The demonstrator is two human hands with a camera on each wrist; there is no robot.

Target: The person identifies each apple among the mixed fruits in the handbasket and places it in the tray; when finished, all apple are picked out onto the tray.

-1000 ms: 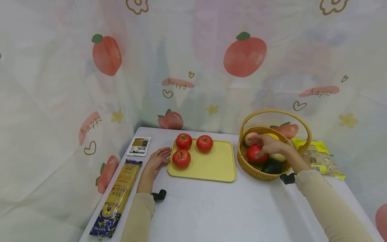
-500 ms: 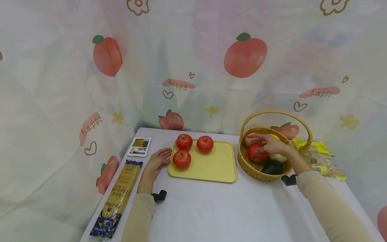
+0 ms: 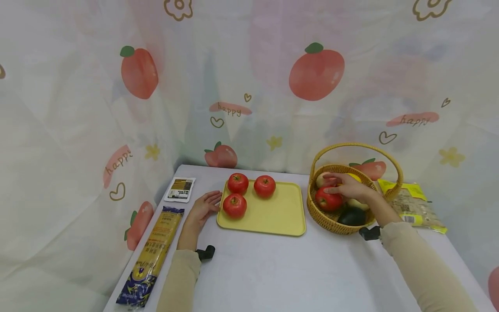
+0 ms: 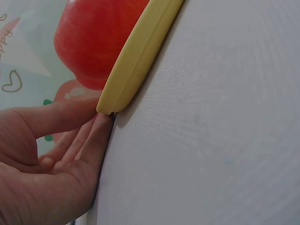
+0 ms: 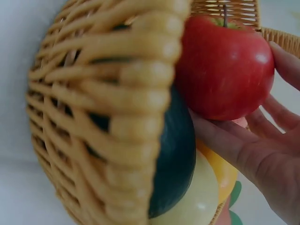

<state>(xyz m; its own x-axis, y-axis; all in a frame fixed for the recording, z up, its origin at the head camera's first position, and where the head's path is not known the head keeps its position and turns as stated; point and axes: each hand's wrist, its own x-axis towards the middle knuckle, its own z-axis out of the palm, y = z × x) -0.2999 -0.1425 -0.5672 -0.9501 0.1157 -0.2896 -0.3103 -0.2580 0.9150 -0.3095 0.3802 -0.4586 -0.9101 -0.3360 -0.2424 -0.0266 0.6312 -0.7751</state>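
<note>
In the basket [image 3: 331,227], my right hand [image 3: 349,189] holds a red apple [image 3: 328,200], thumb and fingers on opposite sides of it. The right wrist view shows this apple [image 5: 227,68] stem up beside the woven rim, and the fingers of my right hand [image 5: 276,154] touching its side and underside. My left hand [image 3: 202,209] rests at the left edge of a yellow tray [image 3: 273,212]. Up close, fingertips of my left hand [image 4: 61,154] touch the tray's edge [image 4: 133,61]. Three red apples [image 3: 234,206] sit at the tray's left and back.
A dark green oval item [image 3: 352,216], a pale round one [image 3: 358,203] and something yellow [image 3: 354,177] share the basket, under its arched handle. A yellow bag [image 3: 415,206] lies to its right. On the left lie a spaghetti packet [image 3: 152,255] and a small white pouch [image 3: 180,189].
My right hand has closed its thumb and fingers more around the apple, which has shifted slightly left in the basket. The left hand and tray stay in place.
</note>
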